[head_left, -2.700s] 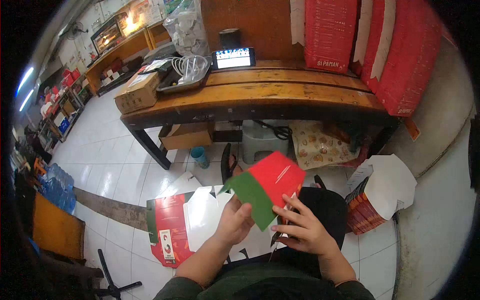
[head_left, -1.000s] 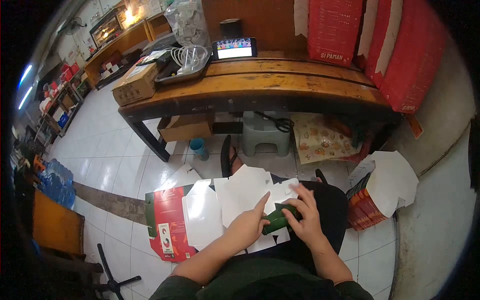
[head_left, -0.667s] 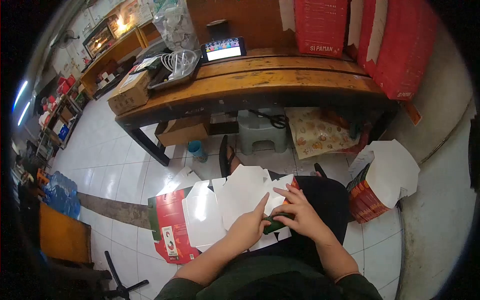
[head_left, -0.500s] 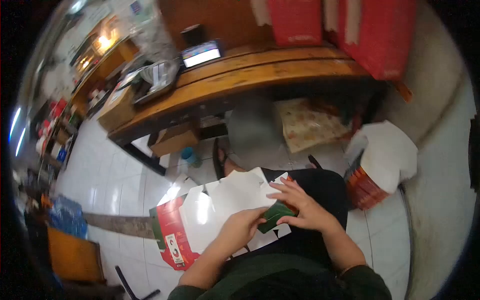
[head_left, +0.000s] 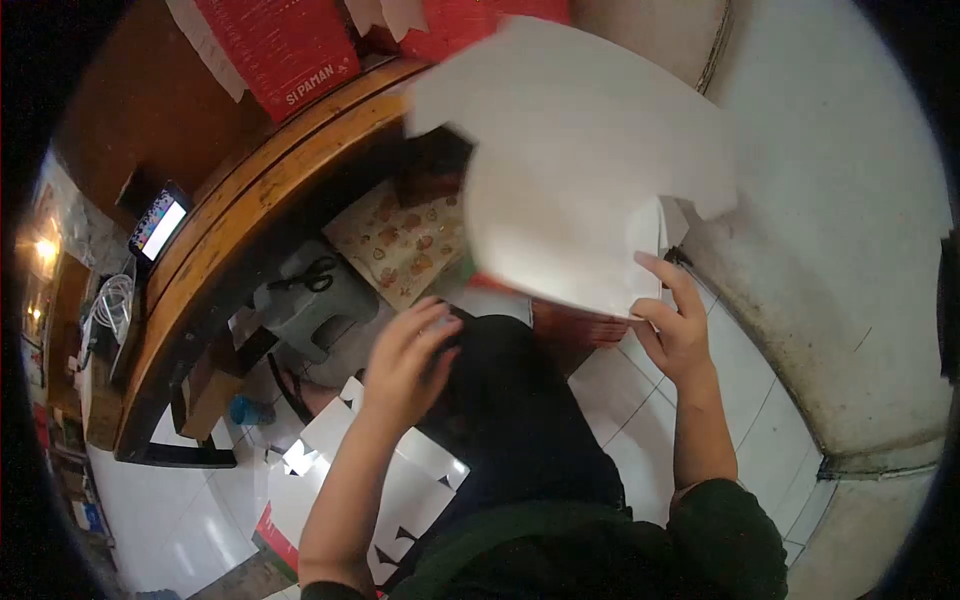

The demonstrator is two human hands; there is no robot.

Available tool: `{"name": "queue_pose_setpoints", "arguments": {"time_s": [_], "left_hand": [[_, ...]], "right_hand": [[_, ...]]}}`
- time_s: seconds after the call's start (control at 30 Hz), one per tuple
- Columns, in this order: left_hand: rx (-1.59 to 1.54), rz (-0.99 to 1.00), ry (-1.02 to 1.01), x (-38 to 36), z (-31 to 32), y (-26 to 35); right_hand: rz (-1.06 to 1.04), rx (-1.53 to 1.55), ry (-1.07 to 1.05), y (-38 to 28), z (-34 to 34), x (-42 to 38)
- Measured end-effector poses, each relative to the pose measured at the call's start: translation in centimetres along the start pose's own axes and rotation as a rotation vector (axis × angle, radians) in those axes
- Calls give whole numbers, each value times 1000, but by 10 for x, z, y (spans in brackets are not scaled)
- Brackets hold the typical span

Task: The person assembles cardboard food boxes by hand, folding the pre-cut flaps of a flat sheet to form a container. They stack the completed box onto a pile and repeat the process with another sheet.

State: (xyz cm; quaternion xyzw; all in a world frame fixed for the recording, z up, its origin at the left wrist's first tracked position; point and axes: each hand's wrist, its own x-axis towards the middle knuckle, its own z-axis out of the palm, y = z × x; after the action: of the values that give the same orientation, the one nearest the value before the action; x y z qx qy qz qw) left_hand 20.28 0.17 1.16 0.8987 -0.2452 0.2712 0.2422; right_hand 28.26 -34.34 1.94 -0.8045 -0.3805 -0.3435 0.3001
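Note:
Off to the right, my right hand point(head_left: 675, 325) pinches the lower edge of a large white cardboard box blank point(head_left: 580, 170), thumb below and fingers on a folded flap. The blank is tilted and slightly blurred, with a strip of red and green at its lower left edge. Above my lap, my left hand point(head_left: 405, 360) is empty, its fingers loosely bent and apart. Below my left forearm lies another box blank point(head_left: 430, 470), white inside with a red outer edge, partly hidden by the arm.
A wooden bench point(head_left: 255, 205) curves across the front, bearing a lit phone point(head_left: 160, 230) and red printed panels point(head_left: 280, 60). Scissors point(head_left: 305, 275) lie on a grey stool point(head_left: 320, 310). A red stack point(head_left: 575, 335) shows under the raised blank, near the right wall point(head_left: 840, 250).
My view has swung right. My hands have parted from the blank on my lap; the right now grips a large white blank at the right, while the left is lifted and empty.

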Motion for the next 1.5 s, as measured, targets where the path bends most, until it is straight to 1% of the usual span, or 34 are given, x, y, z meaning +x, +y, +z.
{"name": "queue_pose_setpoints", "arguments": {"time_s": [0.03, 0.07, 0.13, 0.23, 0.27, 0.3, 0.4, 0.43, 0.53, 0.57, 0.67, 0.77, 0.87, 0.97, 1.07, 1.1, 1.2, 1.23, 1.27, 1.33, 1.37, 1.47, 1.5], "left_hand": [[-44, 45, -53, 15, 25, -7], [-86, 93, -106, 28, 51, -14], [-69, 143, -140, 49, 96, -23], [-113, 223, -192, 64, 135, -44], [-140, 249, -214, 65, 144, -52], [-73, 283, -201, 64, 148, -54], [-130, 249, -145, 52, 156, -57], [-187, 148, -201, 47, 156, -58], [-304, 36, -48, 54, 153, -47], [-281, 43, -27, 52, 156, -45], [-239, 79, -64, 47, 158, -47], [-244, 135, -173, 48, 152, -52], [-268, 229, -181, 60, 139, -50], [-321, 58, -130, 69, 144, -51], [-644, -447, 6, 83, 166, -43], [-503, -376, -64, 91, 162, -45], [-422, -417, -161, 96, 175, -61], [-325, -558, -163, 96, 186, -71], [-361, -574, -148, 94, 194, -80], [-433, -608, -118, 107, 192, -74], [-554, -616, -21, 106, 200, -73], [-541, -777, -11, 104, 202, -68], [-643, -752, 31, 103, 200, -62]], "right_hand": [[24, -33, 36, 9, 10, -6], [63, -20, 24, 23, 22, -18], [143, 7, 5, 52, 40, -43], [131, -42, -95, 68, 45, -59], [131, -79, -71, 72, 43, -64], [135, -115, -48, 75, 40, -69], [181, -195, 5, 85, 41, -80], [187, -203, 1, 86, 39, -79], [177, -216, -34, 94, 39, -91], [166, -214, -48, 96, 42, -95], [357, 142, 426, 96, 68, -92], [541, 381, 363, 101, 85, -74], [504, 432, 280, 103, 92, -86], [519, 452, 313, 100, 90, -86], [497, 448, 312, 105, 91, -88], [493, 456, 327, 105, 92, -88], [494, 470, 350, 102, 94, -88], [501, 465, 346, 100, 94, -89], [506, 462, 341, 100, 95, -90], [485, 442, 348, 102, 96, -92], [476, 438, 351, 104, 97, -93], [462, 428, 360, 106, 98, -93], [461, 422, 363, 105, 99, -93]]}}
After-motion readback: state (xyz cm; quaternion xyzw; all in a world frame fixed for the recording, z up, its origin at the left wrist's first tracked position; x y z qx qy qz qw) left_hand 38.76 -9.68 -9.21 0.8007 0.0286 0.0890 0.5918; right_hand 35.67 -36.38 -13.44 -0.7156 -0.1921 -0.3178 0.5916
